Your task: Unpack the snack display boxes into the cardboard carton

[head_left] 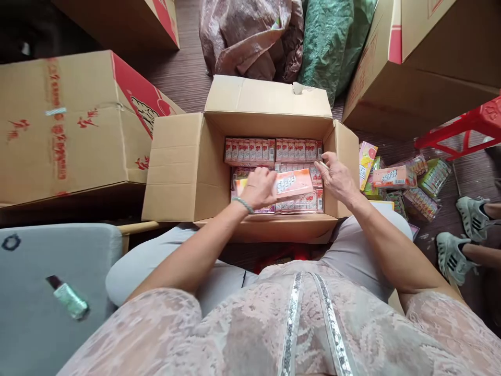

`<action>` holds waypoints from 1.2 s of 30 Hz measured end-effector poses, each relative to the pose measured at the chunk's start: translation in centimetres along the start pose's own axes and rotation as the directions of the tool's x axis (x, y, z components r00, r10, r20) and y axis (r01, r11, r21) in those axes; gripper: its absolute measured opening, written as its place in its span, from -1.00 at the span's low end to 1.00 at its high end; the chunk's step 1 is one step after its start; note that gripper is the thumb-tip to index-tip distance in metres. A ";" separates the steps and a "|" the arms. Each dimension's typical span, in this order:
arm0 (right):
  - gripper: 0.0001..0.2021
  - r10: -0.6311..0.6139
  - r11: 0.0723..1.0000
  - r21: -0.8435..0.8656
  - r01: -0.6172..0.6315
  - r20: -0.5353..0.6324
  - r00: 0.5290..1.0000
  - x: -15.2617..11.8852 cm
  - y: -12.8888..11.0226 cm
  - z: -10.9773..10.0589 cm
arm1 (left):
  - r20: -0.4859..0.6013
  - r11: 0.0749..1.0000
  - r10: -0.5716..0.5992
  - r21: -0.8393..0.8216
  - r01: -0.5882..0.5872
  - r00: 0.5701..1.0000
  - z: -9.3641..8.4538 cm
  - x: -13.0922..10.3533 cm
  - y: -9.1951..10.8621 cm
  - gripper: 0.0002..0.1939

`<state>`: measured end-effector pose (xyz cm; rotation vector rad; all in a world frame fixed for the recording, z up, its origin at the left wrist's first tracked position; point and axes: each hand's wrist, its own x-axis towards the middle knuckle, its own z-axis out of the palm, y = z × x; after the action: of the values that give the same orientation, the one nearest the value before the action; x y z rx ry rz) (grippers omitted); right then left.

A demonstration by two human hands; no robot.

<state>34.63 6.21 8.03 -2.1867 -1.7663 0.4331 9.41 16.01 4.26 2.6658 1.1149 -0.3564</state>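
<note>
Your left hand point(258, 188) closed on oblong packet point(293, 183): pink shading to orange, pale lettering across face. Packet inside open carton point(270, 123), over rows of packs point(299, 150). Your right hand point(337, 177) half-curled near carton's right side; can't tell if holding anything.

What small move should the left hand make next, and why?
Probably turn the peach-pink rectangular pack square: the left hand holds it slightly askew inside the open brown cardboard box, over pink-and-white wrapped packs standing in straight rows. Whether it already rests on them is unclear.
</note>
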 end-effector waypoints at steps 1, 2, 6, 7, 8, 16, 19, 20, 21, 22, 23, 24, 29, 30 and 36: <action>-0.58 -0.005 0.999 -0.048 0.008 0.062 0.998 -0.2 -0.3 0.1 | 0.015 1.000 0.026 0.000 -0.026 1.000 0.7 0.7 1.1 -0.34; -0.59 -0.014 0.994 -0.107 0.028 0.130 0.991 -0.4 -0.7 0.3 | 0.028 0.999 0.044 -0.001 -0.044 0.999 1.5 1.3 1.8 -0.26; -0.59 -0.051 0.934 -0.310 0.176 0.373 0.926 -1.1 -2.4 1.4 | 0.008 0.997 -0.007 -0.076 0.008 1.000 5.0 1.4 1.2 -0.01; -0.59 -0.060 0.917 -0.337 0.214 0.415 0.908 -1.2 -2.9 1.8 | 0.004 0.992 -0.024 -0.122 0.024 1.000 5.8 1.1 0.4 0.01; -0.60 -0.068 0.899 -0.358 0.252 0.453 0.889 -1.3 -3.5 2.2 | 0.003 0.984 -0.022 -0.176 0.022 1.000 6.6 0.7 -0.4 0.03; -0.61 -0.064 0.778 -0.476 0.411 0.590 0.805 -0.1 -9.1 5.7 | -0.222 0.887 0.040 -0.441 -0.137 0.974 10.5 1.2 -2.3 -0.14; -0.60 -0.072 0.747 -0.475 0.464 0.636 0.768 0.3 -10.2 6.9 | -0.226 0.894 0.030 -0.430 -0.127 0.974 10.4 1.5 -1.8 -0.32; -0.60 -0.073 0.742 -0.479 0.470 0.639 0.766 0.4 -10.5 7.3 | -0.221 0.899 0.023 -0.422 -0.117 0.975 10.3 1.6 -1.7 -0.38; -0.60 -0.070 0.738 -0.485 0.469 0.636 0.768 0.6 -10.6 7.5 | -0.216 0.904 0.018 -0.414 -0.108 0.976 10.2 1.7 -1.6 -0.43; -0.59 -0.065 0.736 -0.493 0.465 0.632 0.772 0.7 -10.7 7.8 | -0.216 0.906 0.013 -0.410 -0.103 0.976 10.1 1.7 -1.6 -0.46; -0.59 -0.056 0.733 -0.501 0.460 0.630 0.775 0.9 -10.8 8.0 | -0.220 0.907 0.007 -0.410 -0.099 0.976 10.0 1.8 -1.6 -0.47; -0.59 -0.048 0.731 -0.508 0.456 0.628 0.776 1.0 -11.0 8.2 | -0.224 0.906 0.003 -0.412 -0.097 0.975 9.9 1.8 -1.6 -0.47; -0.58 0.004 0.718 -0.529 0.453 0.654 0.757 1.6 -11.5 9.0 | -0.241 0.913 -0.005 -0.396 -0.093 0.970 9.5 1.5 -1.5 -0.48; -0.59 0.008 0.716 -0.529 0.455 0.658 0.753 1.6 -11.4 9.0 | -0.239 0.917 -0.002 -0.389 -0.094 0.971 9.4 1.4 -1.5 -0.50; -0.61 0.080 0.711 -0.577 0.402 0.634 0.769 1.8 -8.1 7.1 | -0.197 0.930 0.017 -0.357 -0.088 0.980 9.0 1.0 -1.6 -0.36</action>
<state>24.89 9.93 4.74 -2.4694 -2.8766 0.5653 7.78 15.06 -4.70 2.4257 1.0386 0.1130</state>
